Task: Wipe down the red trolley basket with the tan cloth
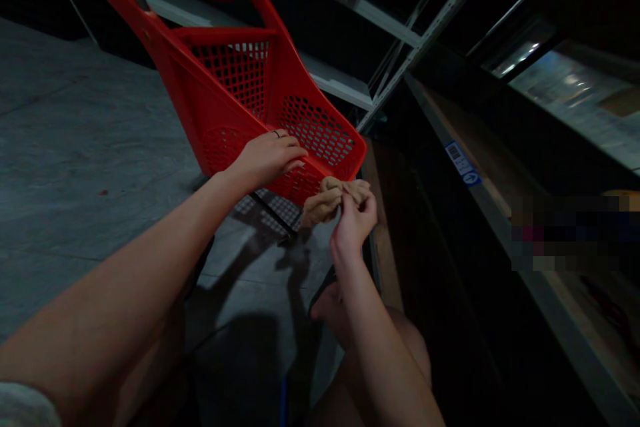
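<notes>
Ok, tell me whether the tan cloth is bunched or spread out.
Bunched up: the tan cloth gathers in crumpled folds at the right hand, with no flat stretch showing.

Floor (75, 140): grey, smooth-looking, crossed by thin straight seams; small reddish spot (103, 193) at left; dark shadows toward lower middle.
Rack (390, 27): pale metal, spans the top, slanted in view; beams meet a perforated upright (440, 17).
Rack interior: nearly black, contents unreadable.
Shelf (493, 207): right side, running diagonally to the lower right; grey front edge, brownish top.
Tag (463, 163): blue and white, on shelf edge; barcode, arrow.
Upper right: glossy pale sheet (555, 90) with bright glints; material unclear.
Strip (387, 260): brown, low, along floor's right border; deep darkness beyond.
Light: dim overall, floor at left better lit than the right side.
</notes>
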The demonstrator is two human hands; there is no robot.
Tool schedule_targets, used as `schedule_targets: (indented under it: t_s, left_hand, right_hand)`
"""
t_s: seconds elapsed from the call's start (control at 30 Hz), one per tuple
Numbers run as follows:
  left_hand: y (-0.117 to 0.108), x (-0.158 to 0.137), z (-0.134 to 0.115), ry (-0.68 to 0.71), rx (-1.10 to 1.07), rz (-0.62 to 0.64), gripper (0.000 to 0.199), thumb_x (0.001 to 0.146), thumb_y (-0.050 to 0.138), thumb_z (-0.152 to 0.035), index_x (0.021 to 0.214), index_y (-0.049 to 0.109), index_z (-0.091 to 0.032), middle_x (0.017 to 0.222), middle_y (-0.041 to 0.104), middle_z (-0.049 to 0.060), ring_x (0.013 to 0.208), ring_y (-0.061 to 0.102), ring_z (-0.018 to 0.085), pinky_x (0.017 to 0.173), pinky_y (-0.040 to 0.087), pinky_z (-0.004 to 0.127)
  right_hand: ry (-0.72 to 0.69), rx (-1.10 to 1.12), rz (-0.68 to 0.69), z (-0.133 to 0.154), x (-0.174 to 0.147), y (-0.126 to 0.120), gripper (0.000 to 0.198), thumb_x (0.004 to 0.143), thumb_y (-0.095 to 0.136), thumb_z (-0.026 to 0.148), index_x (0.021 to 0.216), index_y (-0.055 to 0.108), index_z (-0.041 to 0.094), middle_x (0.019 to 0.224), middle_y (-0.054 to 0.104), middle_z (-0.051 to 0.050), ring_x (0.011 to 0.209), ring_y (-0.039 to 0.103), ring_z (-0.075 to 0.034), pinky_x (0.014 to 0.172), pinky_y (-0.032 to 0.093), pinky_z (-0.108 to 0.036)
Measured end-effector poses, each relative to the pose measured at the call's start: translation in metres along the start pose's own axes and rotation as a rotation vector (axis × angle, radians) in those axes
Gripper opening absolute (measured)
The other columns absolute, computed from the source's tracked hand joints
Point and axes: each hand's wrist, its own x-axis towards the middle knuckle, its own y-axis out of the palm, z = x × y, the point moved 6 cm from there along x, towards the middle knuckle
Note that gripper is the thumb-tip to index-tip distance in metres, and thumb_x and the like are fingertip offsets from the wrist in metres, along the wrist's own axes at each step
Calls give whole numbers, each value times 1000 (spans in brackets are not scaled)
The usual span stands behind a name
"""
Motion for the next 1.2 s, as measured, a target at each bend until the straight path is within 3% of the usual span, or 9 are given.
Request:
schedule_targets:
  t_s: [0.1,0.2,0.37,0.5,0.6,0.77,0.9,1.03,1.2]
  left_hand:
    - [1,-3,-5,29,-58,1,37,103,43,-33,121,71,-19,114,73,10,106,62,23,93,49,35]
    - [3,-3,-8,22,-95,-3,35,102,44,-29,122,72,-20,114,73,10,105,62,23,90,48,35]
    - [10,1,-9,20,-113,-3,31,100,51,-29,121,72,-20,113,74,9,103,60,24,86,44,36]
    - [13,2,-11,21,-117,7,29,98,54,-25,120,72,-21,115,74,9,104,59,24,83,41,36]
    - [12,0,-16,12,-110,-5,31,95,55,-19,122,70,-20,115,73,10,107,58,24,82,40,37]
    - [10,-2,-21,25,-99,-14,33,96,52,-16,123,69,-20,112,71,10,105,57,25,79,39,37]
    - [10,-2,-19,30,-85,-25,35,96,48,-14,123,70,-19,109,70,11,104,57,25,79,39,37]
    - [14,1,-18,32,-79,-8,39,92,50,-11,124,70,-19,112,71,11,103,58,25,81,42,38]
    - [3,-4,-14,68,-59,25,48,94,46,-11,139,62,-18,125,71,11,111,60,24,95,47,39]
  right_hand:
    - [-372,-269,6,36,5,-4,14,82,64,26,95,62,22,109,58,-6,104,61,-19,95,51,-34]
    - [-548,-519,195,18,-6,10,13,88,56,19,93,67,22,116,55,-9,111,56,-22,95,50,-37]
    - [-553,-945,615,-72,-35,29,28,90,48,7,93,70,23,111,60,-12,105,53,-26,96,48,-41]
    - [-456,-978,735,-107,-39,19,30,82,50,1,88,70,22,100,60,-10,98,54,-24,89,50,-38]
    - [-501,-823,712,-86,-33,20,26,80,51,5,88,70,21,96,57,-7,95,56,-21,86,51,-36]
    - [-687,-500,397,10,-2,29,20,88,56,15,97,72,24,112,56,-7,109,56,-21,94,50,-37]
    - [-779,-535,442,32,14,44,17,91,58,17,92,73,24,109,58,-7,107,55,-22,97,49,-39]
    - [-906,-753,607,-5,-5,54,19,97,56,18,91,73,23,100,64,-7,105,55,-23,100,48,-42]
    - [-998,-1112,1073,-69,-55,70,16,94,59,11,97,73,18,107,69,-11,107,60,-23,86,54,-34]
